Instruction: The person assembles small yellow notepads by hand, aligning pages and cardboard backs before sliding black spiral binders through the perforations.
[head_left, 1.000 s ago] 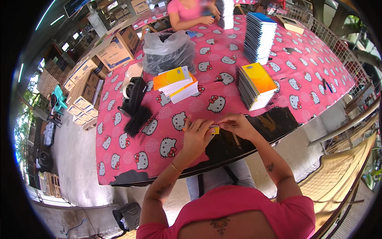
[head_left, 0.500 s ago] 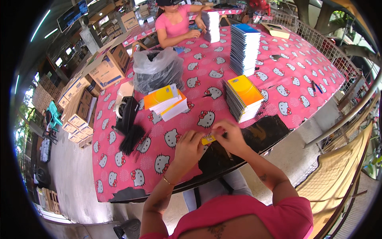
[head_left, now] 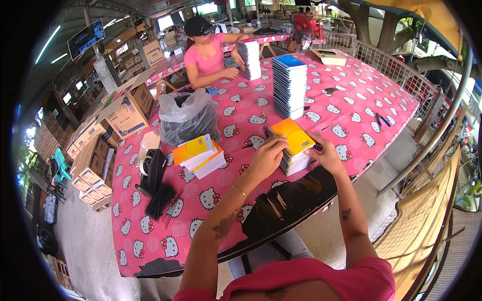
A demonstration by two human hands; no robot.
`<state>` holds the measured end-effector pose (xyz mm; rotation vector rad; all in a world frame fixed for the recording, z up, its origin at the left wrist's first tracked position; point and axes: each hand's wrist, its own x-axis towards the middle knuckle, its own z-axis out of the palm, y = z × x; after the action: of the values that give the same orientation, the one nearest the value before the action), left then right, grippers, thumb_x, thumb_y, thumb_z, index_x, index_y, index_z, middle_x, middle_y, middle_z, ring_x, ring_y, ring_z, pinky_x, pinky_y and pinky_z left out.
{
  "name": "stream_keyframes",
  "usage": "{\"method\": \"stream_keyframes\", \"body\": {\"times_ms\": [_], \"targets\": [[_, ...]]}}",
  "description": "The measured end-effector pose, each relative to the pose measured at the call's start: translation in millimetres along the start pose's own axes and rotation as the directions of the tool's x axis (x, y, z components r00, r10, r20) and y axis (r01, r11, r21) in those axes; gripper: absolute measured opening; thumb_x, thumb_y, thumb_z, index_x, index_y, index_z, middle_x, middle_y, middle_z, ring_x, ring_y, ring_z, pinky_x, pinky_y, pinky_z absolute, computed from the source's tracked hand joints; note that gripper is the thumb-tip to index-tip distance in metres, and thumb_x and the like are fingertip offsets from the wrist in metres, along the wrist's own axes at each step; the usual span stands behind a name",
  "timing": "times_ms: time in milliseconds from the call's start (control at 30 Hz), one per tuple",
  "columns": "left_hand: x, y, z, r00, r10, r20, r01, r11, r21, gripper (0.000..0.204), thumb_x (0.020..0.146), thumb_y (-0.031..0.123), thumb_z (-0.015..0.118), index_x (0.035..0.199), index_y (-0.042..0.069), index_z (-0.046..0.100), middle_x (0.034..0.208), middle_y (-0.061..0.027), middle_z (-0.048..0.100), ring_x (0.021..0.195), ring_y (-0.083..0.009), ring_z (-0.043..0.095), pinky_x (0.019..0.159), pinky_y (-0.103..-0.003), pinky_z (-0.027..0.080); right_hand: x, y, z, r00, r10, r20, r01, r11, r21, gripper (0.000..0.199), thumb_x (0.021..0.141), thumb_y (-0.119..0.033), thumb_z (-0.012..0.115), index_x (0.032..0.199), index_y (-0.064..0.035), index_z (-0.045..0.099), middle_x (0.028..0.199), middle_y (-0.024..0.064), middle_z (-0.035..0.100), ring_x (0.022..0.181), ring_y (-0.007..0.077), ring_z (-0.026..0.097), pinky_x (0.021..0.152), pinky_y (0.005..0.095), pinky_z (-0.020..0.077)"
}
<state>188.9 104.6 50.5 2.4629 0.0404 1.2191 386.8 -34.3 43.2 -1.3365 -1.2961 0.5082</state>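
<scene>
A yellow-and-orange spiral notebook [head_left: 295, 134] lies on top of a short stack of notebooks [head_left: 297, 164] with black wire bindings and white page edges. My left hand [head_left: 271, 154] grips its near left edge, fingers bent over the cover. At the right side, my right hand [head_left: 327, 156] is closed round its edge. Farther left lies a small pile of loose unbound orange-and-yellow booklets [head_left: 200, 156]. A bundle of black wire coils [head_left: 159, 200] rests beside a black tape dispenser [head_left: 153, 170].
Behind the stack stands a tall pile of blue notebooks [head_left: 289, 88]. A clear plastic bag [head_left: 188, 118] with dark contents sits at the left. Across the pink patterned table [head_left: 211, 200], a co-worker [head_left: 208, 57] holds another notebook pile [head_left: 249, 59]. Pliers [head_left: 382, 119] lie at the right.
My hands have moved from the near table edge up and right to the yellow stack, bringing the notebook onto its top. The view has shifted too.
</scene>
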Motion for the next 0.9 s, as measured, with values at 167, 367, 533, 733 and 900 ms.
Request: {"method": "stream_keyframes", "body": {"times_ms": [167, 367, 533, 733, 900], "targets": [[0.4, 8.3, -1.9, 0.999, -0.048, 0.009, 0.048, 0.999, -0.015, 0.020, 0.082, -0.006, 0.059, 0.100, 0.000, 0.064, 0.113, -0.0156, 0.065, 0.115, -0.0330, 0.061, 0.098, -0.043, 0.050, -4.4, 1.3, -5.0, 0.999, -0.001, 0.038, 0.001, 1.000, 0.012, 0.069, 0.080, -0.007, 0.080, 0.140, 0.0042, 0.048, 0.135, 0.0162, 0.057, 0.123, 0.0214, 0.054, 0.106, 0.0343, 0.0412], [-72.3, -1.8, -90.9, 0.969, -0.056, -0.242, 0.157, 0.892, 0.425, 0.030, 0.082, 0.004, 0.067, 0.113, 0.004, 0.066, 0.114, -0.0148, 0.065, 0.113, -0.0349, 0.059, 0.100, -0.047, 0.044, -46.8, -53.4, 23.7, 0.909, -0.278, -0.310, 0.255, 0.960, -0.114, 0.048, 0.085, -0.009, 0.071, 0.130, -0.0007, 0.058, 0.130, 0.0153, 0.060, 0.123, 0.0237, 0.055, 0.105, 0.0366, 0.0398], [-114.7, -33.7, -174.0, 0.943, -0.193, -0.273, 0.331, 0.656, 0.678, 0.037, 0.080, 0.013, 0.073, 0.115, 0.005, 0.064, 0.126, -0.0147, 0.060, 0.120, -0.0338, 0.054, 0.097, -0.047, 0.044, -25.4, -45.5, 114.3, 0.964, -0.251, 0.088, 0.232, 0.956, 0.181, 0.038, 0.092, -0.012, 0.067, 0.128, -0.0040, 0.060, 0.124, 0.0106, 0.063, 0.114, 0.0205, 0.060, 0.096, 0.0334, 0.0482], [-115.7, -61.6, -183.9, 0.892, -0.404, -0.205, 0.440, 0.667, 0.602, 0.022, 0.091, 0.021, 0.066, 0.100, 0.001, 0.072, 0.111, -0.0155, 0.067, 0.106, -0.0351, 0.062, 0.089, -0.047, 0.049, 38.6, 4.7, 242.2, 0.979, 0.030, 0.202, -0.071, 0.978, 0.198, 0.059, 0.089, -0.017, 0.070, 0.143, -0.0065, 0.048, 0.130, 0.0165, 0.058, 0.118, 0.0257, 0.058, 0.096, 0.0368, 0.0487], [-119.3, -89.2, -181.3, 0.815, -0.080, -0.574, 0.547, 0.434, 0.716, 0.034, 0.091, 0.029, 0.067, 0.113, 0.003, 0.066, 0.106, -0.0159, 0.068, 0.082, -0.0339, 0.068, 0.074, -0.042, 0.056, 85.9, 46.4, 281.7, 1.000, 0.003, 0.021, -0.004, 0.999, 0.041, 0.068, 0.085, -0.031, 0.071, 0.144, -0.0090, 0.047, 0.137, 0.0222, 0.052, 0.130, 0.0353, 0.048, 0.106, 0.0447, 0.0393]]}}
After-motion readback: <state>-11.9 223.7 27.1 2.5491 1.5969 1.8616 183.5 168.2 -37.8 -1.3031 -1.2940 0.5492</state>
